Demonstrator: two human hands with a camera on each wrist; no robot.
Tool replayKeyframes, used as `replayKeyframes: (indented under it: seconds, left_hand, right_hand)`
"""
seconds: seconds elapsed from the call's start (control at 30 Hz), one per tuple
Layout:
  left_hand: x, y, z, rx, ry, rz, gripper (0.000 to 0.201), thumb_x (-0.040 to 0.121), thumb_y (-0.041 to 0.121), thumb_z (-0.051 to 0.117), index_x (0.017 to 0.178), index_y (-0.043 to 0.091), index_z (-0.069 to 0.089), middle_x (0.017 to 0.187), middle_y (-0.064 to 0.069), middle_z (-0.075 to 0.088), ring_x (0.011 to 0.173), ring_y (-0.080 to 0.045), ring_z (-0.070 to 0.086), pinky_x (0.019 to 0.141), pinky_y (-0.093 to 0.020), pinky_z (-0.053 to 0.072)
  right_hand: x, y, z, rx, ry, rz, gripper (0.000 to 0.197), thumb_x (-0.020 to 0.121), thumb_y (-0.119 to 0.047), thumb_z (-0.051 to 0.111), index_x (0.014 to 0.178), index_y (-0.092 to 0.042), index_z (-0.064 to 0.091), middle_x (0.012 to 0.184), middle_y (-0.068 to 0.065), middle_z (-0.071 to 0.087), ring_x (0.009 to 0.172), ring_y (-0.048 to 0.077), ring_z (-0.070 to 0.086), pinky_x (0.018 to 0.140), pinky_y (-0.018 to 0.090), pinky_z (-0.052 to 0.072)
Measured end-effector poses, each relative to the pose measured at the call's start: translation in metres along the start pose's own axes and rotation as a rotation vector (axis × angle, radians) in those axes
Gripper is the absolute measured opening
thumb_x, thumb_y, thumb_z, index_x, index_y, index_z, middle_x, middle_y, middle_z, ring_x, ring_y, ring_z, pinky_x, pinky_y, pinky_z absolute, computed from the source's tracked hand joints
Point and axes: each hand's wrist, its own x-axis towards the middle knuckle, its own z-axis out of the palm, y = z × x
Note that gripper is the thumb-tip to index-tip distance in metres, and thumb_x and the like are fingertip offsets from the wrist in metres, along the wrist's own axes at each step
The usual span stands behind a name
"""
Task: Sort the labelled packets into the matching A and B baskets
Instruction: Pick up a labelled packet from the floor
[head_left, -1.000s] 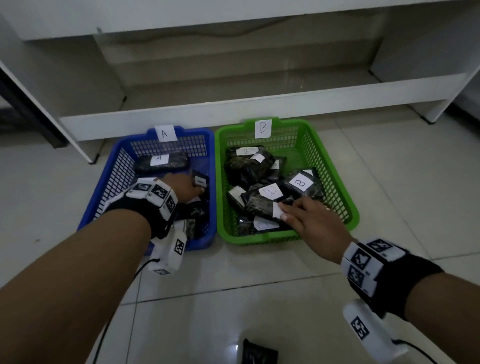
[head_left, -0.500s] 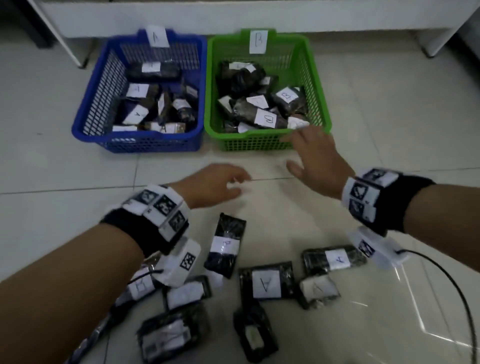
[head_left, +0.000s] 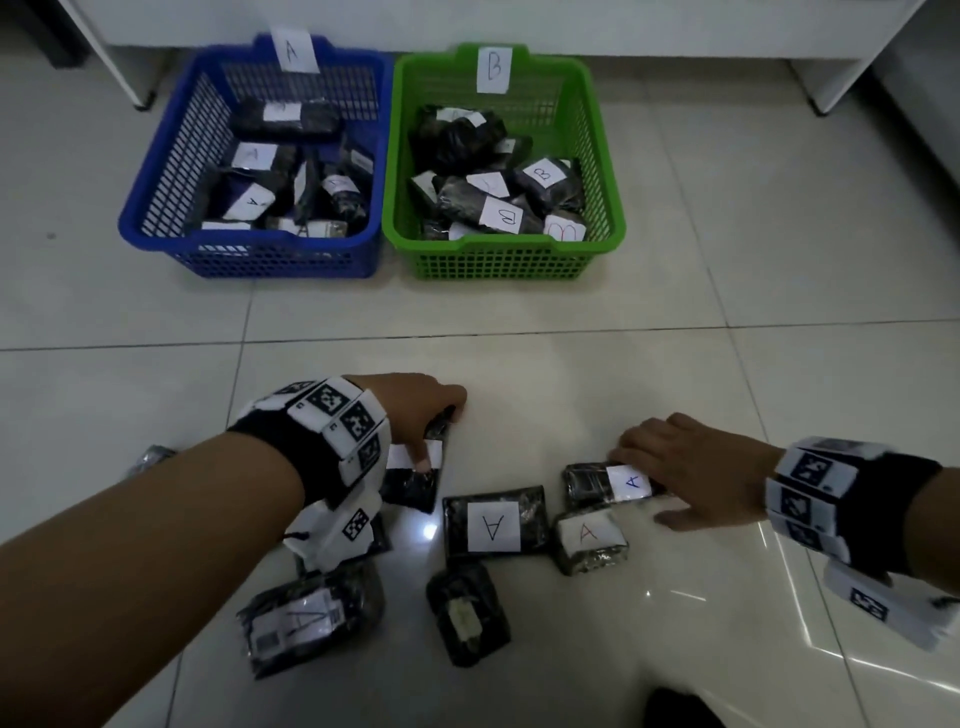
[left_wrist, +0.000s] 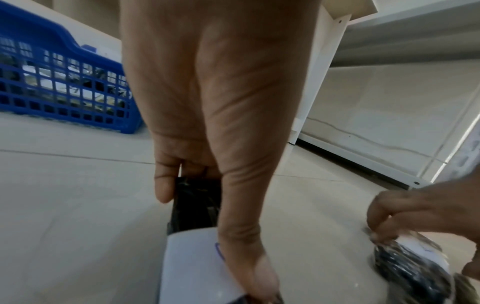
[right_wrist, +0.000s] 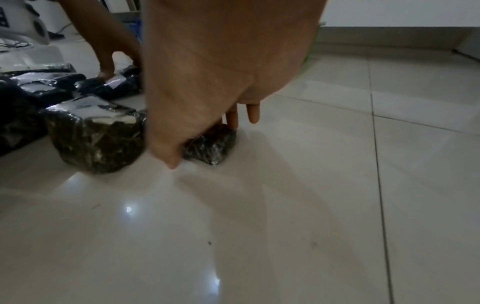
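Two baskets stand side by side on the floor: a blue basket (head_left: 249, 257) tagged A and a green basket (head_left: 501, 257) tagged B, both holding dark labelled packets. My left hand (head_left: 436, 436) grips a dark packet (head_left: 413, 486) on the floor, fingers curled over its far end (left_wrist: 193, 202) and thumb on its white label. My right hand (head_left: 649, 488) is curled over a packet marked A (head_left: 613, 483), fingers on its far side and thumb at the near end (right_wrist: 210, 146). Both packets lie on the tiles.
Several more dark packets lie on the floor between my arms: a large A packet (head_left: 493, 525), a red-lettered A packet (head_left: 589, 540), an unlabelled-looking one (head_left: 467, 613) and another under my left forearm (head_left: 306, 618). White shelving (head_left: 675, 31) runs behind the baskets.
Both hands have come back from the baskets down to the loose packets. The left now grips one packet and the right has closed over the A packet.
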Motion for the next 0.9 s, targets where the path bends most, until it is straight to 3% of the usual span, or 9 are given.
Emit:
replayKeyframes:
  seconds: [0.1,0.2,0.37,0.47,0.57,0.67,0.77,0.9]
  left_hand:
    - [-0.001,-0.006,-0.008,-0.13,0.025,-0.03,0.048,0.077,0.024,0.075,0.113,0.019,0.043,0.098,0.0,0.052,0.086,-0.018,0.05,0.063,-0.026,0.037]
    - [-0.003,-0.015,-0.024,-0.294,0.127,-0.024,0.037,0.083,0.023,0.07,0.112,0.018,0.048,0.103,-0.001,0.057,0.087,-0.017,0.052,0.069,-0.026,0.041]
    - [-0.014,-0.024,-0.061,-0.761,0.353,0.028,0.02,0.089,0.024,0.062,0.108,0.023,0.055,0.105,-0.002,0.06,0.082,-0.014,0.056,0.062,-0.026,0.049]
    - [-0.016,-0.028,-0.086,-1.0,0.569,0.043,0.013,0.09,0.023,0.061,0.102,0.027,0.056,0.102,-0.002,0.058,0.084,-0.017,0.058,0.065,-0.03,0.054]
    - [-0.01,-0.031,-0.113,-1.219,0.829,0.053,0.014,0.092,0.018,0.058,0.105,0.022,0.053,0.108,-0.004,0.056,0.085,-0.017,0.059,0.057,-0.027,0.056]
    - [0.002,-0.042,-0.136,-1.221,1.112,0.004,0.018,0.091,0.021,0.06,0.107,0.02,0.051,0.113,-0.005,0.056,0.085,-0.014,0.061,0.059,-0.031,0.058]
    - [0.017,-0.06,-0.153,-1.165,1.343,-0.146,0.022,0.084,0.033,0.065,0.099,0.024,0.052,0.103,-0.001,0.061,0.091,-0.02,0.063,0.077,-0.045,0.057]
    - [0.035,-0.058,-0.188,-1.072,1.311,-0.116,0.025,0.081,0.034,0.068,0.098,0.021,0.054,0.1,-0.003,0.064,0.09,-0.023,0.064,0.08,-0.045,0.055]
  right_hand:
    - [0.004,-0.001,-0.002,0.019,-0.014,0.083,0.047,0.083,-0.047,0.051,0.122,-0.022,0.044,0.119,-0.003,0.047,0.108,0.016,0.046,0.087,0.027,0.036]
    - [0.011,0.003,-0.024,0.193,0.025,0.241,0.037,0.083,-0.031,0.058,0.113,-0.018,0.041,0.109,-0.001,0.049,0.09,0.015,0.047,0.074,0.026,0.037]
    - [0.025,0.023,-0.068,0.214,0.387,0.316,0.037,0.08,-0.024,0.063,0.111,-0.012,0.046,0.098,0.004,0.055,0.079,0.022,0.051,0.066,0.031,0.04]
    - [0.04,0.035,-0.089,0.214,0.616,0.332,0.037,0.076,-0.019,0.067,0.108,-0.008,0.051,0.092,0.008,0.057,0.076,0.028,0.056,0.063,0.032,0.041]
    - [0.053,0.041,-0.104,0.293,0.791,0.426,0.041,0.077,-0.018,0.068,0.111,-0.007,0.051,0.094,0.009,0.059,0.077,0.028,0.056,0.064,0.029,0.037]
    - [0.061,0.041,-0.109,0.373,0.869,0.484,0.043,0.076,-0.016,0.07,0.114,-0.007,0.052,0.095,0.008,0.061,0.077,0.026,0.057,0.064,0.028,0.037]
    - [0.061,0.036,-0.105,0.435,0.851,0.49,0.045,0.073,-0.015,0.073,0.113,-0.008,0.053,0.094,0.006,0.062,0.078,0.025,0.06,0.064,0.031,0.043]
    - [0.06,0.036,-0.087,0.42,0.803,0.432,0.047,0.068,-0.014,0.076,0.107,-0.019,0.05,0.086,-0.001,0.06,0.071,0.022,0.061,0.059,0.03,0.045]
